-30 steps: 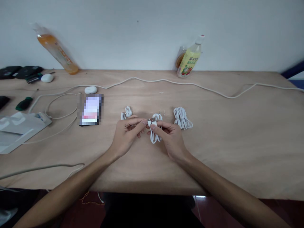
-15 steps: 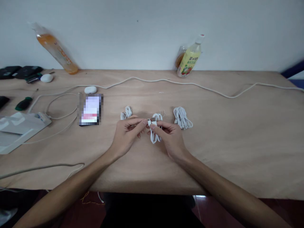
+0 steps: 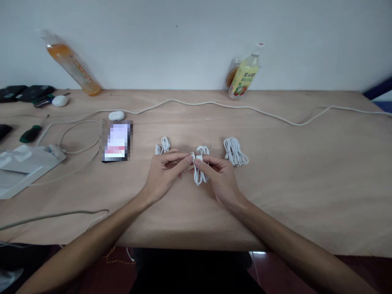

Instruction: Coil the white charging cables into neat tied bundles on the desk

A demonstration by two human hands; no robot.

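Note:
My left hand (image 3: 163,173) and my right hand (image 3: 219,177) meet at the middle of the wooden table (image 3: 306,183). Both pinch the plug end of a coiled white cable (image 3: 200,169) that lies between them. My fingertips touch at the small connector. A second bundled white cable (image 3: 163,145) lies just beyond my left hand. A third white bundle (image 3: 234,152) lies to the right of my right hand.
A phone (image 3: 116,141) lies left of the hands, with a white earbud case (image 3: 116,115) behind it. A long white cord (image 3: 245,108) crosses the table. Two drink bottles (image 3: 245,75) (image 3: 72,63) lean against the wall. A screwdriver (image 3: 30,132) and a plastic bag (image 3: 21,163) lie at the left.
My fingertips have closed in slightly on the connector; otherwise nothing has moved.

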